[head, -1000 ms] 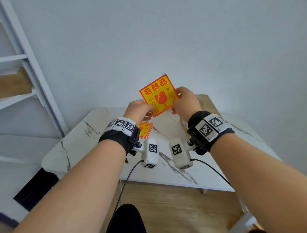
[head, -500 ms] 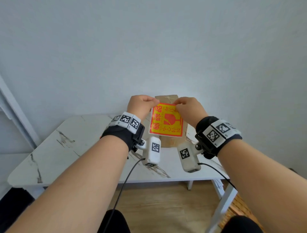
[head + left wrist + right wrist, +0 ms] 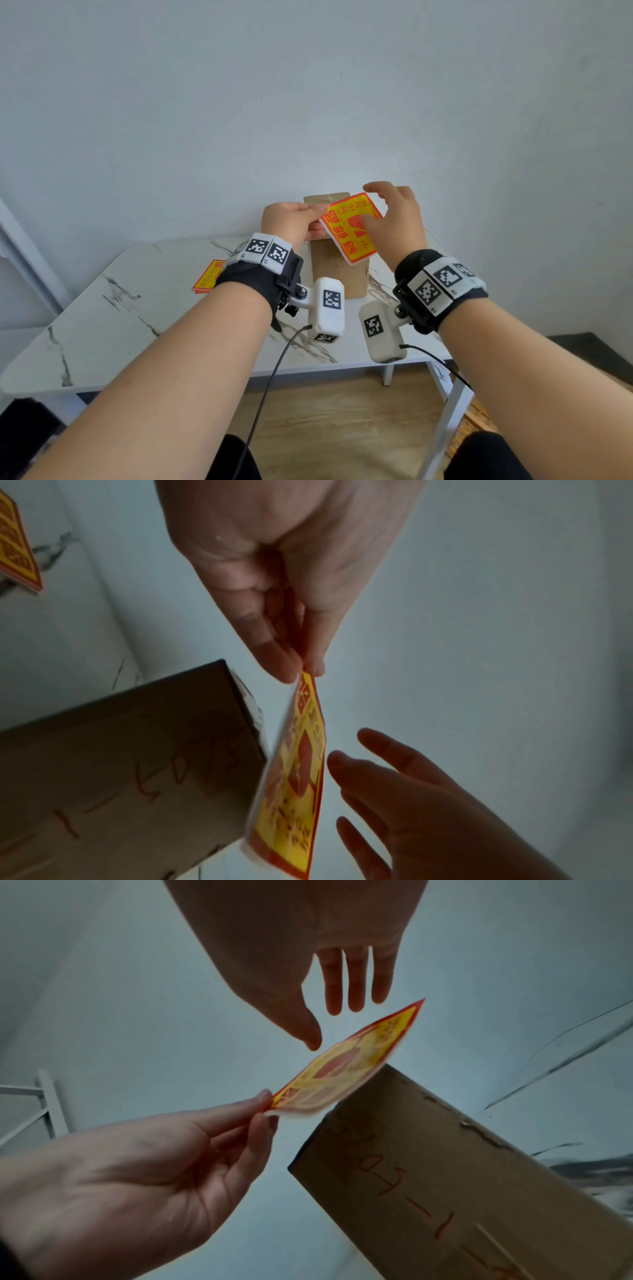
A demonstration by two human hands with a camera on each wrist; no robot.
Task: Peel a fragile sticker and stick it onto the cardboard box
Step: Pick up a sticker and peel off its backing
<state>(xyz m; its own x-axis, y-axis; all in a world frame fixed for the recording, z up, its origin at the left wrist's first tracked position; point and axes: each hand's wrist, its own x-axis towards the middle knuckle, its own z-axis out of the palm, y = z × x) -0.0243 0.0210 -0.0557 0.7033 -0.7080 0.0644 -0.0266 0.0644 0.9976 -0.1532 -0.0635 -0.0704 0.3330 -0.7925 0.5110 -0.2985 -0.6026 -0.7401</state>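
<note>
A yellow and red fragile sticker (image 3: 347,229) on its white backing hangs tilted just in front of the top of an upright brown cardboard box (image 3: 337,274). My left hand (image 3: 298,219) pinches the sticker's left corner (image 3: 303,680) between thumb and fingers. My right hand (image 3: 390,216) hovers beside the sticker's right edge with fingers spread and straight (image 3: 352,988), holding nothing. The box (image 3: 462,1177) carries red handwriting on its side and stands on the white marble-pattern table (image 3: 137,325). The sticker (image 3: 346,1069) lies close above the box's top edge.
A small stack of more fragile stickers (image 3: 209,275) lies on the table left of my left wrist. A white shelf frame (image 3: 20,246) stands at the far left against the pale wall. Wood floor (image 3: 342,421) shows below the table's front edge.
My right hand has let go of the sticker and opened beside it. The sticker has tilted and now hangs from my left hand alone, near the box's top.
</note>
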